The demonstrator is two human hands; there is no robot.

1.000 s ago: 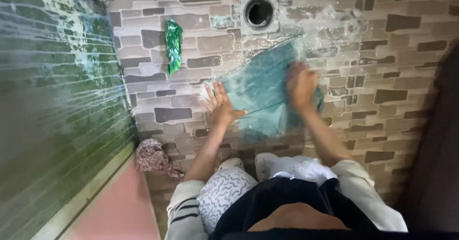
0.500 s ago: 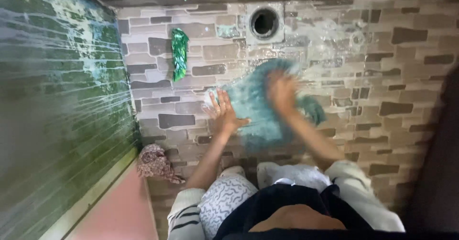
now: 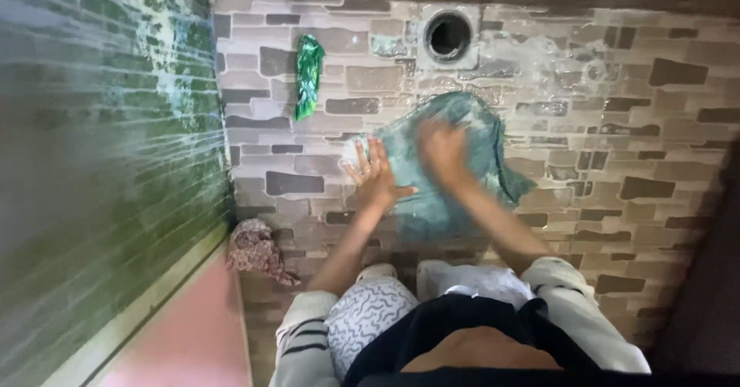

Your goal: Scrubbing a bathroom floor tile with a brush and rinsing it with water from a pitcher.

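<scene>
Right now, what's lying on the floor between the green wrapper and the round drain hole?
In the head view, nothing lies between the green wrapper and the drain hole: only wet, soapy stone-pattern floor. The teal cloth sits lower, under both hands.

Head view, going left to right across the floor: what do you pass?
Green-stained wall → crumpled patterned rag → green wrapper → left hand → right hand on the teal cloth.

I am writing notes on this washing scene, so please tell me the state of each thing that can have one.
Teal cloth: wet, spread on the floor, partly bunched.
Left hand: flat, fingers spread, pressing the cloth's edge.
Right hand: on the cloth, blurred.
Floor: wet, soapy near the drain.
Drain: open, uncovered.
Green packet: crumpled, lying on the floor.
Patterned rag: bunched by the wall.
</scene>
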